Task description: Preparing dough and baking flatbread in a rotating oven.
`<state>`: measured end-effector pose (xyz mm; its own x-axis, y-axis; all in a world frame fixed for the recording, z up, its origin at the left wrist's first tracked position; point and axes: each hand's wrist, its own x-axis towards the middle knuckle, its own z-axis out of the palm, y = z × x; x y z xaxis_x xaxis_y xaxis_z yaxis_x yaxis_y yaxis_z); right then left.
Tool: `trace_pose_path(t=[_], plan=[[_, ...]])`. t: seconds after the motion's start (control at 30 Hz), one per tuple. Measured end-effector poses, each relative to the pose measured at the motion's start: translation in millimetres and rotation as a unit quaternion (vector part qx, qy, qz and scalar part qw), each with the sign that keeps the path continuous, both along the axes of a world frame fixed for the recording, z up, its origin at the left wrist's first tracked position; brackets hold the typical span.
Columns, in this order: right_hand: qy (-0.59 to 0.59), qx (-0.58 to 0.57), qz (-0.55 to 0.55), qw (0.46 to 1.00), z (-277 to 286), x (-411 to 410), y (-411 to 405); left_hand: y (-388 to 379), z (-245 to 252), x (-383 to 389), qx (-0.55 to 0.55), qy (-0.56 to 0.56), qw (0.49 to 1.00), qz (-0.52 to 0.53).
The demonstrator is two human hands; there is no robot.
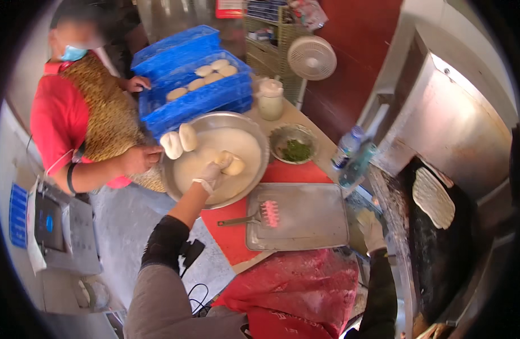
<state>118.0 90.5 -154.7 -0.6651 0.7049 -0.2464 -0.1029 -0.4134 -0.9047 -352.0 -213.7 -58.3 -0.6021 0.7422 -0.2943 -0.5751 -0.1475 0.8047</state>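
My left hand (217,173), in a thin clear glove, grips a smooth pale dough piece (233,165) inside a large metal basin (266,148). A pale layer, flour or a similar material, covers the basin's floor. Two more dough pieces (172,145) are at the basin's left side, close to a co-worker's hand (143,159); what supports them is unclear. My right hand (371,231), also gloved, is between the table and the griddle. No object shows in it, and its finger posture is unclear. Nearby, a metal tray (302,216) carries a pink spiked roller (269,213) and a flat-handled tool (236,220).
Blue plastic crates (196,95) with several dough pieces stand beyond the basin. A bowl of chopped greens (296,150), a lidded jar (270,99) and plastic bottles (349,146) line the table's far side. Flatbread (434,198) lies on the dark griddle (438,262) at right.
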Motion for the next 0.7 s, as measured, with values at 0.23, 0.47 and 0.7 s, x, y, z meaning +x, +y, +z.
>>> trace_pose_path(t=[0.23, 0.47, 0.7], plan=[[0.221, -0.148, 0.082, 0.961, 59, -40, -31, 66, 22, 99, 0.062, 0.045, 0.926, -0.369], [-0.086, 0.141, 0.011, 0.986, 53, -66, -48, 146, -82, 197, -0.172, 0.308, 0.894, -0.277], [-0.353, 0.643, 0.155, 0.661, 24, -143, -122, 148, -92, 178, -0.253, 0.535, 0.786, -0.176]])
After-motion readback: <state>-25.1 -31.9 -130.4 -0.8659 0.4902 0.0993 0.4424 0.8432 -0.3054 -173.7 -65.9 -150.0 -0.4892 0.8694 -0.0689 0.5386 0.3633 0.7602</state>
